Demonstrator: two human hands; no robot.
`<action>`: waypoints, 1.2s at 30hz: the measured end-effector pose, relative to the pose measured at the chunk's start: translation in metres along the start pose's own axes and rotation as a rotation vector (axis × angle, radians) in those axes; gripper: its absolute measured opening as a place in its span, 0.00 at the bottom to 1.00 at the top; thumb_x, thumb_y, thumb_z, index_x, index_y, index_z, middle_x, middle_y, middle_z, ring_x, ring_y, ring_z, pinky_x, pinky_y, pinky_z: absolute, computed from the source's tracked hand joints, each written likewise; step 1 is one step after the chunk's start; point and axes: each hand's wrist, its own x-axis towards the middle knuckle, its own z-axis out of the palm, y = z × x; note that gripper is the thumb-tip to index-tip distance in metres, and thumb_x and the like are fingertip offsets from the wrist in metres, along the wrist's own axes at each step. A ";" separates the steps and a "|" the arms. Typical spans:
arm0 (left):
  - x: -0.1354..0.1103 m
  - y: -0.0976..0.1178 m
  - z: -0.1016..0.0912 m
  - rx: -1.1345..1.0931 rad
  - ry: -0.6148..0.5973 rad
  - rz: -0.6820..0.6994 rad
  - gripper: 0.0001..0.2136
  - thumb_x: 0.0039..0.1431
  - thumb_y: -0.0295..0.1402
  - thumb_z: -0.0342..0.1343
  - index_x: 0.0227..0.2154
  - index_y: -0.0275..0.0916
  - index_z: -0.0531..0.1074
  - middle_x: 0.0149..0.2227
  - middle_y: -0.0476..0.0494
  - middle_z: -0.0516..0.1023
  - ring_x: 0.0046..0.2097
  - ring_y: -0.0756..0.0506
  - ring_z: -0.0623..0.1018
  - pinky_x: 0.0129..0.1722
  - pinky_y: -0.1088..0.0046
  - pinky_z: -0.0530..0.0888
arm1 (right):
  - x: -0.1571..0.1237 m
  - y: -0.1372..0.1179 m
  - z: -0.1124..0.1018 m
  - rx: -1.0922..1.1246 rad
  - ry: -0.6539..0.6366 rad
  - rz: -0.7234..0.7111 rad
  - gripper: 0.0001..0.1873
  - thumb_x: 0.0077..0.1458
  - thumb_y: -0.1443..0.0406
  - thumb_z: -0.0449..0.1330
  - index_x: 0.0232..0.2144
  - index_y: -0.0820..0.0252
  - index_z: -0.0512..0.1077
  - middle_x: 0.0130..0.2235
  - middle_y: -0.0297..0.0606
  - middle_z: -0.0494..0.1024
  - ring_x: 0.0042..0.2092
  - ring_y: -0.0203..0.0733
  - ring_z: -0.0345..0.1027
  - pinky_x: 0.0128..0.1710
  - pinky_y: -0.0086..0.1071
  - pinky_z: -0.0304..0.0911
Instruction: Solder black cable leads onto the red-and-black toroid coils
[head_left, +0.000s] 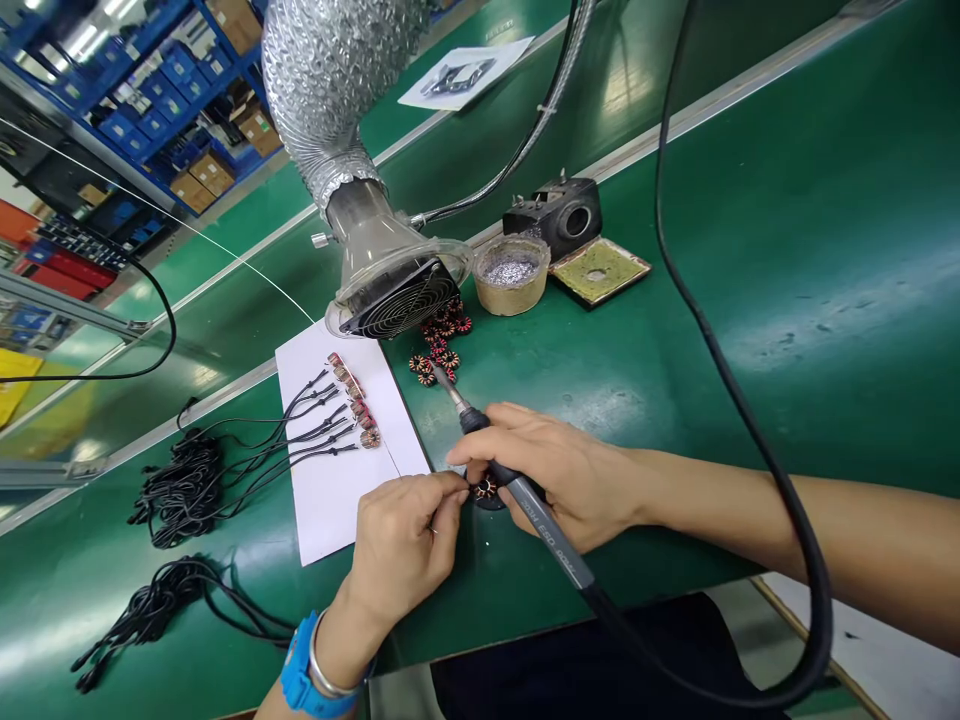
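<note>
My right hand [566, 470] is closed around a soldering iron [547, 530], its metal tip pointing up and away from me. Below the iron, a small ring coil [486, 488] wound with copper wire shows between my two hands, close to the fingertips of both. My left hand [409, 530] is pinched shut on a thin solder wire [390, 458], which runs in from the white paper. Whether its fingertips also touch the coil is hidden. Just beyond the iron's tip lies a cluster of red and copper ring coils [439, 355].
White paper [337, 520] holds a row of coils [352, 390] beside black cable ends. Black cable bundles [184, 485] lie left. A fume hood [405, 295] hangs over the bench near a solder-filled tub [511, 285], yellow sponge [600, 270] and black iron stand [559, 215]. The iron's cord [720, 350] loops right.
</note>
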 end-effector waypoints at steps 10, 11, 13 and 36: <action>0.000 0.006 0.001 0.038 0.103 0.043 0.06 0.58 0.27 0.56 0.38 0.39 0.73 0.29 0.49 0.81 0.28 0.48 0.78 0.29 0.73 0.70 | -0.005 -0.003 -0.008 -0.084 0.095 -0.012 0.22 0.51 0.74 0.54 0.50 0.64 0.62 0.34 0.39 0.74 0.35 0.42 0.57 0.34 0.33 0.58; -0.001 0.007 0.000 0.034 0.102 0.034 0.06 0.57 0.27 0.57 0.38 0.39 0.73 0.28 0.48 0.81 0.28 0.48 0.78 0.28 0.73 0.70 | -0.005 -0.003 -0.006 -0.109 0.098 -0.025 0.19 0.53 0.74 0.54 0.49 0.63 0.63 0.33 0.38 0.73 0.34 0.41 0.57 0.33 0.33 0.57; -0.002 0.008 -0.002 0.038 0.098 0.019 0.06 0.56 0.28 0.57 0.38 0.38 0.73 0.27 0.48 0.80 0.27 0.48 0.77 0.27 0.73 0.69 | -0.003 -0.003 -0.002 -0.154 0.107 -0.047 0.13 0.58 0.71 0.54 0.47 0.62 0.64 0.31 0.37 0.72 0.33 0.41 0.55 0.32 0.32 0.56; 0.001 -0.004 0.002 0.304 0.036 0.194 0.09 0.60 0.22 0.51 0.37 0.40 0.72 0.22 0.50 0.73 0.24 0.47 0.72 0.26 0.70 0.64 | -0.003 -0.006 -0.009 -0.100 0.080 0.000 0.18 0.52 0.75 0.53 0.46 0.65 0.65 0.32 0.38 0.74 0.34 0.41 0.56 0.33 0.33 0.57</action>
